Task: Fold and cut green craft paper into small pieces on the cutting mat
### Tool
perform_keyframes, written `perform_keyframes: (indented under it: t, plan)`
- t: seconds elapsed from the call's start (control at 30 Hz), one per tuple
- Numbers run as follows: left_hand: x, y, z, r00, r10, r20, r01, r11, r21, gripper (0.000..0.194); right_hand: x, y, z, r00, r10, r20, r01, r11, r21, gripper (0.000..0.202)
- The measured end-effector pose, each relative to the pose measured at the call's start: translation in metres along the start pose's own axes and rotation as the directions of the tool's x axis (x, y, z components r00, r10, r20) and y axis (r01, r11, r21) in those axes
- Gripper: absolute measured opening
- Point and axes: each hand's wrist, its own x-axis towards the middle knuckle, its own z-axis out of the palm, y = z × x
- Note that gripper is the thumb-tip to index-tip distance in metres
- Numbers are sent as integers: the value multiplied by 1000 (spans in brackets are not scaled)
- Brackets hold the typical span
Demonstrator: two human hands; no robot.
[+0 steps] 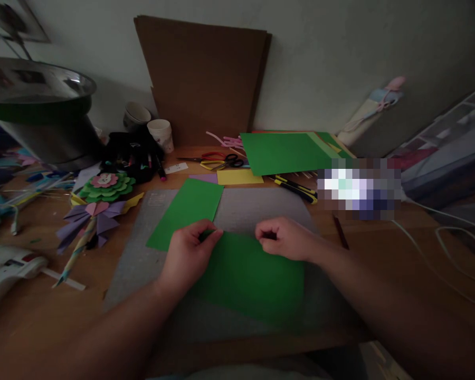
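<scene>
A sheet of green paper (253,279) hangs over the grey cutting mat (130,274), its lower part blurred. My left hand (190,250) is closed, pinching the sheet's upper left corner between thumb and fingers. At the upper right edge, my right hand (283,240) is closed with curled fingers, gripping the same sheet. Another green paper piece (188,211) lies flat on the mat, partly behind my left hand.
A box cutter (296,189), scissors (221,160) and a yellow paper strip (240,177) lie behind the mat. More green sheets (285,150) are stacked at the back. On the left are a paper flower (106,187) and a glue gun (16,264). A white cable (431,258) runs along the right.
</scene>
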Motion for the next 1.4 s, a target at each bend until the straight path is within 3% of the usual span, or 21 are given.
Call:
perform_keyframes:
  t: [0.5, 0.67, 0.77, 0.83, 0.9, 0.97, 1.07, 1.17, 1.2, 1.27, 1.33, 1.4]
  plan:
    - [5, -6, -6, 995, 13, -103, -9, 999, 40, 23, -55, 44, -19, 985, 110, -135, -86, 981, 172, 9]
    - [15, -5, -14, 977, -149, -154, 121, 977, -175, 24, -66, 56, -24, 943, 225, -245, -139, 935, 326, 15]
    - [18, -4, -15, 981, -184, -62, 155, 934, -321, 26, -60, 53, -25, 888, 244, -390, -78, 916, 394, 21]
    - [19, -5, -13, 990, -141, -22, 127, 943, -307, 26, -48, 43, -26, 875, 203, -439, -9, 914, 405, 29]
    - [21, -9, -13, 995, -100, -17, 94, 968, -233, 27, -31, 30, -27, 913, 139, -383, 14, 929, 371, 35]
    - [24, -15, -14, 996, -87, -35, 81, 985, -152, 27, -13, 17, -27, 975, 94, -200, -57, 981, 184, 33]
    - [28, -20, -20, 990, -70, -122, 64, 996, -58, 21, 6, 8, -23, 991, 107, -76, -100, 990, 99, 20]
    - [26, -13, -22, 977, 92, -193, -69, 990, 121, 31, 12, 9, -16, 994, 106, -23, -104, 992, 70, 20]
    - [25, -7, -20, 977, 162, -137, -133, 971, 198, 33, 12, 10, -13, 995, 102, 1, -102, 993, 57, 21]
    - [22, 6, -10, 967, 228, 112, -252, 923, 292, 26, 10, 11, -9, 995, 84, 43, -86, 996, 31, 21]
    - [21, 19, 4, 919, 191, 344, -292, 917, 272, 22, 8, 11, -5, 996, 60, 68, -61, 998, 8, 21]
    - [24, 29, 17, 873, 168, 458, -310, 916, 255, 17, 5, 11, -3, 996, 39, 81, -39, 999, -5, 20]
